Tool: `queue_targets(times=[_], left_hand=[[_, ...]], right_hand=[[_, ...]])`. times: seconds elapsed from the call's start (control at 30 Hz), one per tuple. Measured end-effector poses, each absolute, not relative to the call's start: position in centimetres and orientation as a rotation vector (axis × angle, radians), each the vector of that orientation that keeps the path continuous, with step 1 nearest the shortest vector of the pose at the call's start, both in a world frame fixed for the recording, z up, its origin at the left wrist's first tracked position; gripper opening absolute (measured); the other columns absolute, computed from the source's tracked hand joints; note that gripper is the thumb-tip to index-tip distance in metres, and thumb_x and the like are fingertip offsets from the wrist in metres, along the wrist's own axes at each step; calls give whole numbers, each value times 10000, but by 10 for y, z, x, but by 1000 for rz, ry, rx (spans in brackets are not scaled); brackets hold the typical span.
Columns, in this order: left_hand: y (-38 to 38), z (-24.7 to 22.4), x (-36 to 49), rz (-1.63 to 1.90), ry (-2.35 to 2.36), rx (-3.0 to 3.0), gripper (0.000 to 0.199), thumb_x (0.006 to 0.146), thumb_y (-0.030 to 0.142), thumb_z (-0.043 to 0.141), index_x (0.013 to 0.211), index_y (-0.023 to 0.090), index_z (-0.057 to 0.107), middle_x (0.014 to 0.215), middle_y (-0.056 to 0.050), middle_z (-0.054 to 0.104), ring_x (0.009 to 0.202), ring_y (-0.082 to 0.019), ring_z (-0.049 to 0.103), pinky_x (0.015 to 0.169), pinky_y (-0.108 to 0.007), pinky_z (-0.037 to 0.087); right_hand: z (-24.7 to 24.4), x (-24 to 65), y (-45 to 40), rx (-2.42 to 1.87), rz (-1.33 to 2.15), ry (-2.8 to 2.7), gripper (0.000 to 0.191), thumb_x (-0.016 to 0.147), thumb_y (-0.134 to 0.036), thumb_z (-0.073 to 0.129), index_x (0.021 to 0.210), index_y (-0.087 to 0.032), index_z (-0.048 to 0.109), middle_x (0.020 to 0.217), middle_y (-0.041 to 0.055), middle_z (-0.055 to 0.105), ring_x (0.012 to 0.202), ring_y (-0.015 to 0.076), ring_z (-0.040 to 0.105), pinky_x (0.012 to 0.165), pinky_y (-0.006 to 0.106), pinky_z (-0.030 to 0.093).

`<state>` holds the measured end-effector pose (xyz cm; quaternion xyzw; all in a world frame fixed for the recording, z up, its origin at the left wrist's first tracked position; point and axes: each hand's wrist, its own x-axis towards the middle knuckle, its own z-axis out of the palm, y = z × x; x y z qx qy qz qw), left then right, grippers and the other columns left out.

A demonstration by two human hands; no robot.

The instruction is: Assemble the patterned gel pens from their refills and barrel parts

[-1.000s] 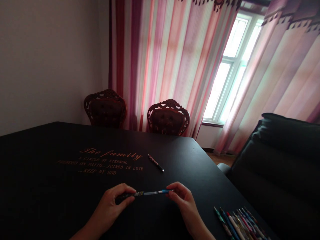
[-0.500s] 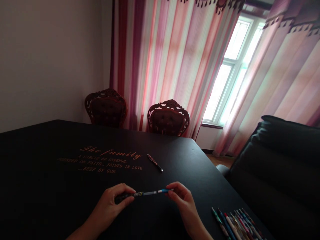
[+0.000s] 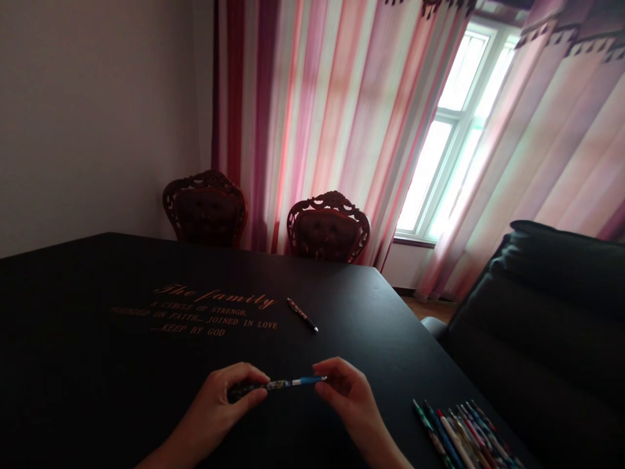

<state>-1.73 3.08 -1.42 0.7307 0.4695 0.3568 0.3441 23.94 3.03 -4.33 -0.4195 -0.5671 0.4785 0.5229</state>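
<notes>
A pen with a dark patterned barrel is held level above the table, with a pale section and a blue front part ending in a small tip on its right. My left hand is closed around the barrel, thumb and fingers pinching it near its front end. At the blue end, my right hand has its thumb and fingertips on either side of the tip, in a loose pinch. Beyond the hands, a second pen with a patterned barrel lies on the black table.
A row of several pens lies near the table's right edge. Gold lettering marks the tabletop. Two carved chairs stand at the far side, and a black leather seat is to the right.
The clear length between the barrel and the blue part has shortened as the blue part came closer to the barrel. My right hand has shifted slightly left, its fingers looser around the tip.
</notes>
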Motion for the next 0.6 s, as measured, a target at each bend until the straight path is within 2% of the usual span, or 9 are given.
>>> queue_targets(times=[0.2, 0.37, 0.47, 0.6], left_hand=[[29, -17, -13, 904, 1226, 1877, 158, 841, 357, 665, 895, 234, 748, 894, -10, 758, 894, -224, 684, 815, -277, 474], [28, -18, -12, 887, 1236, 1861, 134, 830, 336, 680, 882, 236, 752, 882, -6, 761, 878, -223, 687, 797, -270, 471], [25, -15, -11, 879, 1238, 1900, 130, 828, 340, 686, 867, 236, 753, 851, -9, 757, 845, -220, 688, 776, -272, 472], [21, -16, -9, 911, 1218, 1961, 118, 827, 335, 691, 847, 235, 750, 840, -19, 749, 829, -217, 686, 770, -275, 479]], right_hand=[[-45, 233, 24, -1044, 1177, -1382, 206, 701, -306, 808, 844, -190, 715, 766, 16, 683, 713, 161, 615, 661, 257, 448], [-41, 232, 22, -1129, 1134, -1444, 207, 745, -363, 764, 816, -174, 718, 734, 37, 703, 696, 177, 626, 640, 262, 459], [-38, 230, 20, -1191, 1057, -1542, 283, 830, -428, 669, 740, -160, 695, 653, 45, 695, 615, 162, 608, 584, 248, 443], [-40, 227, 18, -1306, 968, -1622, 449, 886, -521, 560, 625, -164, 640, 499, 16, 609, 478, 123, 539, 480, 214, 359]])
